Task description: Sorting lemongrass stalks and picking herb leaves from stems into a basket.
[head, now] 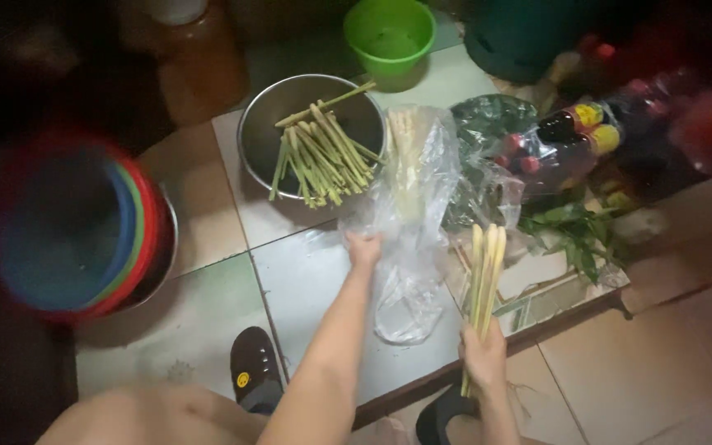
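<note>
My left hand [364,247] pinched the clear plastic bag [409,214]; my right hand [484,354] gripped lemongrass stalks [485,272] just beside it.

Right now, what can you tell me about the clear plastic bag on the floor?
The clear plastic bag is thin, crinkled and see-through, lying on the pale tiled floor just right of the metal bowl of cut stalks. A few pale stalks show through its upper end, near the bowl's rim. The left hand grips its left edge at about mid-length, and the lower part trails loosely toward the person. The right hand holds a separate bunch of stalks beside it.
</note>
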